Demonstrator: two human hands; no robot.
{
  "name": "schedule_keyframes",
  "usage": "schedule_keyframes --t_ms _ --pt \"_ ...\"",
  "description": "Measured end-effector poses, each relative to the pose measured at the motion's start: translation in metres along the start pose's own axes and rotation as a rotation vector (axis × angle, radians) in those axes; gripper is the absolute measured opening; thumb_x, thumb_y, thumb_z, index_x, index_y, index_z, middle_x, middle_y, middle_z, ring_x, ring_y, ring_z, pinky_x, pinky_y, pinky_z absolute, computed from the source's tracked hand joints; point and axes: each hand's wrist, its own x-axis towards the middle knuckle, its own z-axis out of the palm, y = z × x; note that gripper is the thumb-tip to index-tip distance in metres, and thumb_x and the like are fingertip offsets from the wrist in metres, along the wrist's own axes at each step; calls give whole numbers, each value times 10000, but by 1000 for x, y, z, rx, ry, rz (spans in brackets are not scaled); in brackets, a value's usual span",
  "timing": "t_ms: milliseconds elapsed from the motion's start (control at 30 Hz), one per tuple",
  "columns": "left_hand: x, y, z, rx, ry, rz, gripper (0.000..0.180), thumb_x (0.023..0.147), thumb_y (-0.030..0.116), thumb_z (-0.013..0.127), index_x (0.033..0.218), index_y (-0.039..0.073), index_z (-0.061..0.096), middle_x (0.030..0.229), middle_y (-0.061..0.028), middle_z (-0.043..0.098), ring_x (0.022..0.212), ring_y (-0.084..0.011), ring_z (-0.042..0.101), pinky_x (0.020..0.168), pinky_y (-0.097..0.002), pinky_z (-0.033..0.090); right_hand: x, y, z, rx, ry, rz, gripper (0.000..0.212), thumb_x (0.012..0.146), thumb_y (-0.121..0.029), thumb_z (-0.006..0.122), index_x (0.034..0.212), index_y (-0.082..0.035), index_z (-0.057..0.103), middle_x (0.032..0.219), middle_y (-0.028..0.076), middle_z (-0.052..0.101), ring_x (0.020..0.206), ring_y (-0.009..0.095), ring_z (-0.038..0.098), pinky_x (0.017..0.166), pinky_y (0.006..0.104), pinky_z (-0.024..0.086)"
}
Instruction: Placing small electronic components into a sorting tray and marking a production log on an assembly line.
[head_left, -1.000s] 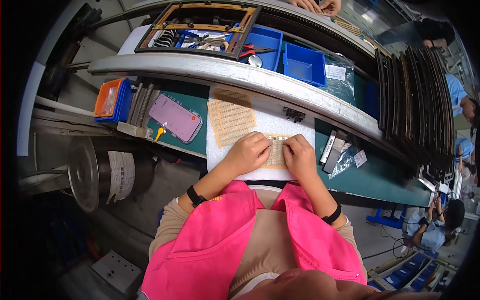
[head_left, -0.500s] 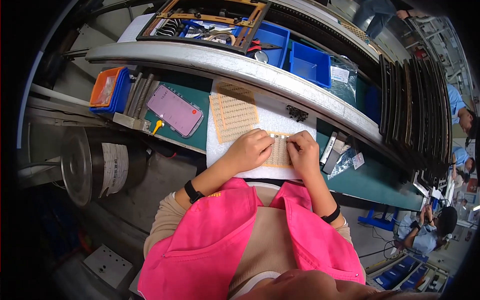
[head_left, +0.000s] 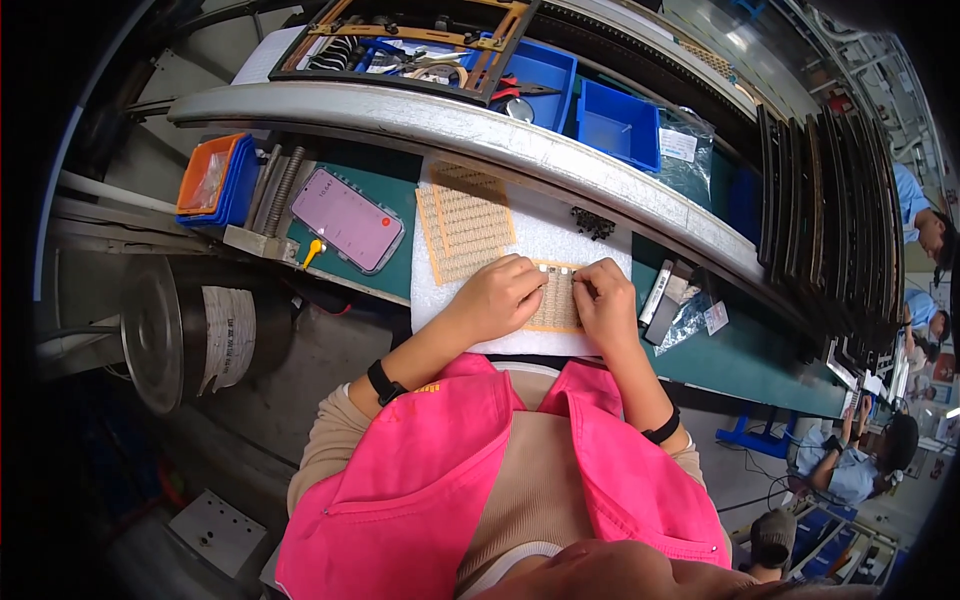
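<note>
A tan circuit board panel (head_left: 555, 308) lies on a white foam sheet (head_left: 430, 318) in front of me, with a few small white and dark parts along its far edge. My left hand (head_left: 503, 296) rests over the panel's left side, thumb and fingers pinched together at the far edge. At the far right corner, my right hand (head_left: 606, 304) is closed in a pinch too. Whatever sits between the fingertips of either hand is too small to make out. Beyond my right hand is a little heap of black parts (head_left: 594, 223). More tan panels (head_left: 468, 222) overlap beyond my left hand.
A metal rail (head_left: 480, 123) crosses the bench beyond the foam. To the left are a phone (head_left: 346, 220), a yellow-handled item (head_left: 314, 253) and an orange bin (head_left: 205, 172). Blue bins (head_left: 619, 127) stand behind the rail; dark upright frames (head_left: 830, 210) and co-workers are at the right.
Both hands hold nearly the same pinch at the panel's far edge, with hardly any movement. A person's capped head has come into view at the lower right.
</note>
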Motion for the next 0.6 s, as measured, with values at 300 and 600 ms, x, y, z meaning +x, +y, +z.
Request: schedule_keyframes --t_ms 300,600 --pt "1 3 -1 -4 -11 -11 143 759 11 661 898 -15 641 819 -131 604 767 -303 601 685 -384 494 3 -5 -3 -79 -50 -55 63 745 39 634 804 18 622 810 164 584 718 356 610 652 419 509" --pt "2 1 -1 10 -10 4 132 759 10 662 886 -10 631 816 -136 597 761 -312 593 683 -388 488 -7 -4 8 -192 61 -140 91 757 30 648 842 4 630 806 149 578 709 344 606 629 422 497"
